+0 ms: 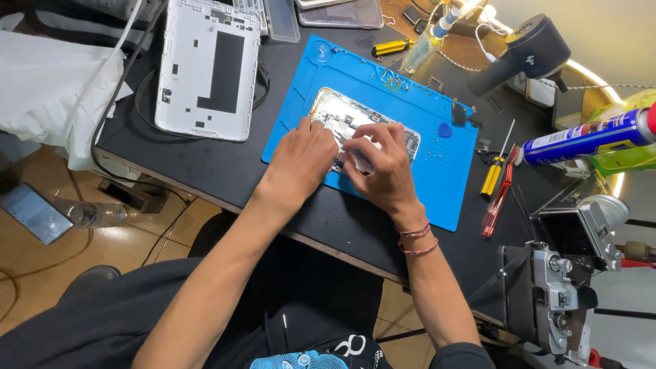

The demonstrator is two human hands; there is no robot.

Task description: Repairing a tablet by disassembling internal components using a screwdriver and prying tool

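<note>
- Both forearms reached up from the near edge of the black worktop (pixel 205 167), the right wrist wearing thin red bracelets (pixel 417 239).
- Left hand (pixel 301 160) lay knuckles-up on the opened tablet (pixel 342 117), fingers curled down onto its near-left part; whether it gripped anything could not be told.
- Right hand (pixel 383 164) pressed on the tablet's middle, fingers bent and drawn together as if pinching a small part, which was too hidden to identify.
- That tablet rested on a blue repair mat (pixel 437 178) lying askew near the worktop's middle, its exposed insides facing up.
- A blue pick (pixel 445 130) sat on the mat just beside the tablet's right end.
- A white back cover (pixel 207 68) lay inner side up toward the far-left corner, well apart from the mat.
- Yellow-handled screwdriver (pixel 493 171) and red tool (pixel 497 198) lay off the mat's right edge.
- A blue spray can (pixel 588 137) lay at the right edge.
</note>
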